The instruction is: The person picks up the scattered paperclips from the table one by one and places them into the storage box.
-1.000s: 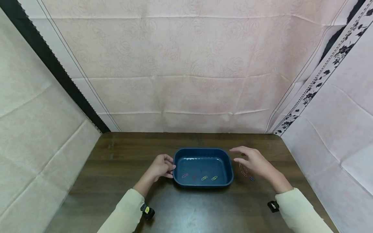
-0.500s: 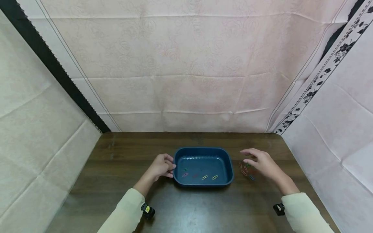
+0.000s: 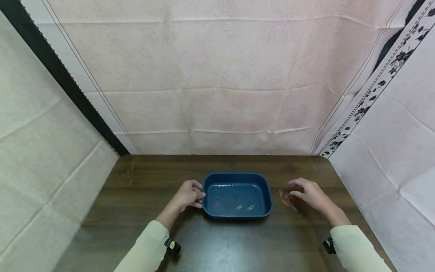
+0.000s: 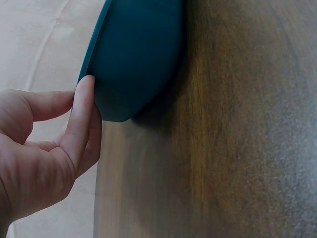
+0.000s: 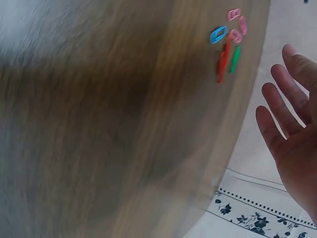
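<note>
At the left end of a dark blue rectangular tray (image 3: 238, 217), my left hand (image 3: 189, 194) holds the rim; in the left wrist view its fingertips meet at the edge of the tray wall (image 4: 136, 59). Several paper clips lie inside the tray, among them a yellow paper clip (image 3: 250, 207) and a pink paper clip (image 3: 216, 204). My right hand (image 3: 309, 194) hovers beside a loose group of paper clips right of the tray, its fingers spread and holding nothing. In the right wrist view that group includes a blue paper clip (image 5: 218, 34), a green paper clip (image 5: 235, 59) and red and pink ones.
The brown wooden table (image 3: 217, 241) carries the tray and the loose clips. Pale patterned cloth (image 3: 217, 75) hangs behind it and along both sides. A small black device (image 3: 172, 247) sits on the left wrist, with another device (image 3: 329, 245) on the right.
My right hand has moved right, away from the tray's right edge to the loose paper clips, uncovering more of them. My left hand and the tray have stayed in place.
</note>
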Demonstrator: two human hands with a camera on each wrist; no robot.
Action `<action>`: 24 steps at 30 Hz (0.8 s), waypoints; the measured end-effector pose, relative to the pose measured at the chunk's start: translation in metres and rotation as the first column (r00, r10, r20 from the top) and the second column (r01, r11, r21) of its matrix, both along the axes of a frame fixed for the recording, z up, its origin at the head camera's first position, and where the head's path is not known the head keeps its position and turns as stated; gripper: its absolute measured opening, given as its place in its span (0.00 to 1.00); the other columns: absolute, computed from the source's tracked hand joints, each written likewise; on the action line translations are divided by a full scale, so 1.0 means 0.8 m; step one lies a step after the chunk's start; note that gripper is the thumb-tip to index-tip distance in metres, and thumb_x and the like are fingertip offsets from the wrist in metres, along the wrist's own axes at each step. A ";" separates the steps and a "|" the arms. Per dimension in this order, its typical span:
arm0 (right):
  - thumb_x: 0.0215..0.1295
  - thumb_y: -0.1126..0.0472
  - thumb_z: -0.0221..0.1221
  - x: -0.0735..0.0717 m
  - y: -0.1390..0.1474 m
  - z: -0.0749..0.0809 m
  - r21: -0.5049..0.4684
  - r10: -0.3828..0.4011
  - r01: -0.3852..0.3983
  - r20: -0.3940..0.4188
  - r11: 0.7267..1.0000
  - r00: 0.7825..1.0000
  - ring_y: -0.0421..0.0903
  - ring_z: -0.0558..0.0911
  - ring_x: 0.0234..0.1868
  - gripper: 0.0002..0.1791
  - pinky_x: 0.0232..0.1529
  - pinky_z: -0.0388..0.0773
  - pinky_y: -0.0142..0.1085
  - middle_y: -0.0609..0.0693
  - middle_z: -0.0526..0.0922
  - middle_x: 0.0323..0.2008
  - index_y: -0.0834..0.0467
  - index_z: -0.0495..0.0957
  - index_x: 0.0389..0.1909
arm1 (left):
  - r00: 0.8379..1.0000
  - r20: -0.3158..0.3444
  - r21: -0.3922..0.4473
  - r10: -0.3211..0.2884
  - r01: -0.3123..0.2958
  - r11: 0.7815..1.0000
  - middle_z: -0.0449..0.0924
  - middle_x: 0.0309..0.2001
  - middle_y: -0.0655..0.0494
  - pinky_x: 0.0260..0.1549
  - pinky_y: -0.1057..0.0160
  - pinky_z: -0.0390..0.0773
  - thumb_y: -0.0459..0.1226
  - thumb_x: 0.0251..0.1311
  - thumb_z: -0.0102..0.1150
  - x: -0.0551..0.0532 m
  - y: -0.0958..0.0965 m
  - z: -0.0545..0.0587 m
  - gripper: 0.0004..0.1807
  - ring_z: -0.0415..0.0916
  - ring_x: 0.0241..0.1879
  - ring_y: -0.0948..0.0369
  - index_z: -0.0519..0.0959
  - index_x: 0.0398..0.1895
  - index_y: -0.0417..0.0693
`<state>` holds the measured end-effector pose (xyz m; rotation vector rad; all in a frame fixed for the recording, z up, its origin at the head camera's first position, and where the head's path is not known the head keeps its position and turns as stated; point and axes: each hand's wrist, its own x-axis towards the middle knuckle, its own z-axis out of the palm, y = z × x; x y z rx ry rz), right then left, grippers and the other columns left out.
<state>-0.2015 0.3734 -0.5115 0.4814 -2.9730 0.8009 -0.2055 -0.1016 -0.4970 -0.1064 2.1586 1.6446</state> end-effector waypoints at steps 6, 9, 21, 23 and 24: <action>0.65 0.65 0.69 -0.008 0.011 -0.011 0.047 0.025 -0.025 -0.014 0.999 1.000 0.57 0.85 0.51 0.14 0.53 0.84 0.56 0.54 0.87 0.47 0.61 0.84 0.51 | 1.000 -0.010 -0.002 -0.001 0.001 1.000 0.81 0.42 0.34 0.31 0.58 0.90 0.28 0.70 0.61 0.001 0.001 -0.002 0.15 0.82 0.29 0.55 0.73 0.55 0.33; 0.64 0.66 0.70 -0.013 0.012 -0.014 0.068 0.036 -0.035 -0.025 0.997 0.999 0.53 0.86 0.47 0.13 0.49 0.85 0.52 0.52 0.87 0.43 0.60 0.85 0.49 | 1.000 -0.011 0.000 -0.003 0.003 1.000 0.81 0.43 0.33 0.31 0.58 0.90 0.28 0.70 0.61 0.000 0.001 -0.001 0.14 0.82 0.29 0.55 0.73 0.55 0.33; 0.62 0.66 0.71 -0.026 0.011 -0.028 0.111 0.056 -0.059 0.030 0.992 0.998 0.44 0.82 0.37 0.07 0.39 0.84 0.41 0.47 0.84 0.35 0.59 0.84 0.40 | 1.000 -0.010 -0.004 -0.004 0.004 1.000 0.81 0.44 0.33 0.31 0.58 0.90 0.28 0.70 0.61 0.000 0.002 -0.001 0.15 0.82 0.29 0.55 0.73 0.56 0.33; 0.62 0.66 0.71 -0.028 0.011 -0.030 0.118 0.056 -0.060 0.037 0.991 0.998 0.42 0.81 0.37 0.07 0.39 0.83 0.40 0.46 0.83 0.34 0.58 0.84 0.40 | 1.000 -0.006 -0.004 -0.001 0.001 1.000 0.81 0.44 0.33 0.31 0.58 0.90 0.28 0.70 0.61 0.000 0.001 -0.001 0.15 0.82 0.29 0.55 0.73 0.56 0.33; 0.62 0.66 0.71 -0.028 0.010 -0.031 0.121 0.057 -0.061 0.039 0.991 0.998 0.42 0.80 0.36 0.07 0.38 0.83 0.40 0.46 0.83 0.34 0.58 0.84 0.39 | 1.000 -0.004 -0.004 0.000 0.000 1.000 0.81 0.44 0.33 0.31 0.58 0.90 0.28 0.70 0.61 0.000 0.001 -0.001 0.15 0.81 0.29 0.55 0.73 0.56 0.33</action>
